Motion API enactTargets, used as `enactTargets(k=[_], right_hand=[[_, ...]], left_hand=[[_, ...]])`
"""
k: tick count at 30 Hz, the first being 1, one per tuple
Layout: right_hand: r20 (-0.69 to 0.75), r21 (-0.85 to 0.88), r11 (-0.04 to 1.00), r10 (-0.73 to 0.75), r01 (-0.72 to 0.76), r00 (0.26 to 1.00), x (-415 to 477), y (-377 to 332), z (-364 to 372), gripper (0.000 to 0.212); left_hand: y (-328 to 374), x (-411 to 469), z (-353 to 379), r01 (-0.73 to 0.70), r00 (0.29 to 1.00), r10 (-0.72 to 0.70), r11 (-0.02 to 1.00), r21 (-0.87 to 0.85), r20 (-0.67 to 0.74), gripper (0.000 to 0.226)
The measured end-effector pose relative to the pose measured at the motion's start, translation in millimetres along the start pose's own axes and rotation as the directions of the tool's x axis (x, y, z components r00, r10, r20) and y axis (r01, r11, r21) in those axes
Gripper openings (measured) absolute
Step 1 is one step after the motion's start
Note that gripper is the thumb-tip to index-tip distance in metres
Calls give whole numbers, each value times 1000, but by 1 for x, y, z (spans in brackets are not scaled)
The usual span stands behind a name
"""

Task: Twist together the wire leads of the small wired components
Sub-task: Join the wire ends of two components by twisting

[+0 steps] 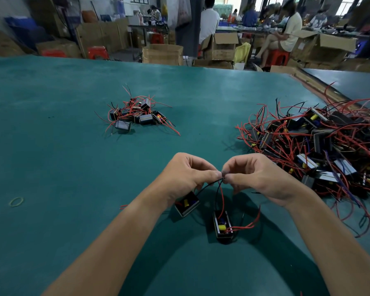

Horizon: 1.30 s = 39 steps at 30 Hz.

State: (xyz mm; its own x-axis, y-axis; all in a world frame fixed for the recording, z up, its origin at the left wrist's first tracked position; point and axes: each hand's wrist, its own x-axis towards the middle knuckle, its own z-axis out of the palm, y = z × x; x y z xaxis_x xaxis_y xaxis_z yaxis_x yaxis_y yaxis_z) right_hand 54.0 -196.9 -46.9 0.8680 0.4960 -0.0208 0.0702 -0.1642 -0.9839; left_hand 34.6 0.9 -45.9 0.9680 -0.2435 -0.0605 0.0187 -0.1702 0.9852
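Joint [223,177]: bared lead ends meet here, between the two sets of fingertips. Too small to tell how many turns are on it.

Left hand [188,174]: just left of the joint, thumb and forefinger pinching the ends. The other fingers curl under.

Right hand [259,178]: just right of the joint, also pinching the ends, its fingertips all but touching the left's. Both hands grasp wire and neither is slack. They are equally near the joint, so either could do the rolling.

Leads [222,197]: run down and toward the person from the joint. A black one sweeps down-left to the left unit. A red and a black drop almost straight to the near unit.

Left unit [187,205]: below and left of the joint, partly under the left wrist, tilted. Cannot tell whether it rests on the mat [62,146] or hangs.

Near unit [222,226]: straight below the joint, on the mat, with a spare red lead curling off to its right.

Judgement: the twist axis runs along the leads, downward from the pinch. One hand must hold below while the other rolls the tips. The units' weight keeps the leads taut.

Small pile [135,116]: well beyond the joint, to the left.
Big pile [320,150]: right of the joint, near the right hand.
Band [16,201]: far left of the joint.
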Motion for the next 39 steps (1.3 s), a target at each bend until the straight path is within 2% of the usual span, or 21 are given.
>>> enactTargets(k=[3,8,11,19,25,28,32,39], right_hand=[[-19,-43,997,-62,61,998,1,0,0,27],[-76,-256,954,-180,155,981,2,-1,1,34],[-118,-305,937,-216,171,969,3,1,2,27],[-126,-282,944,-212,170,969,4,1,2,5],[-111,-167,982,-108,88,988,3,1,3,14],[-60,-25,999,30,-31,998,1,-3,3,11],[22,130,968,214,-215,977,-1,-7,0,11],[29,184,925,334,-333,942,0,-8,2,16]], left_hand=[[1,0,0,18,1000,-18,999,-32,-5,10],[1,0,1,63,998,-63,996,-68,0,10],[1,0,0,70,998,-70,995,-69,11,11],[-1,0,0,54,998,-53,998,-34,31,17],[-2,0,-2,9,998,-7,999,-31,59,12],[-2,0,-2,-36,995,39,999,-35,92,12],[-4,0,0,-97,989,99,995,-26,109,12],[-7,2,3,-136,986,138,990,-31,94,14]])
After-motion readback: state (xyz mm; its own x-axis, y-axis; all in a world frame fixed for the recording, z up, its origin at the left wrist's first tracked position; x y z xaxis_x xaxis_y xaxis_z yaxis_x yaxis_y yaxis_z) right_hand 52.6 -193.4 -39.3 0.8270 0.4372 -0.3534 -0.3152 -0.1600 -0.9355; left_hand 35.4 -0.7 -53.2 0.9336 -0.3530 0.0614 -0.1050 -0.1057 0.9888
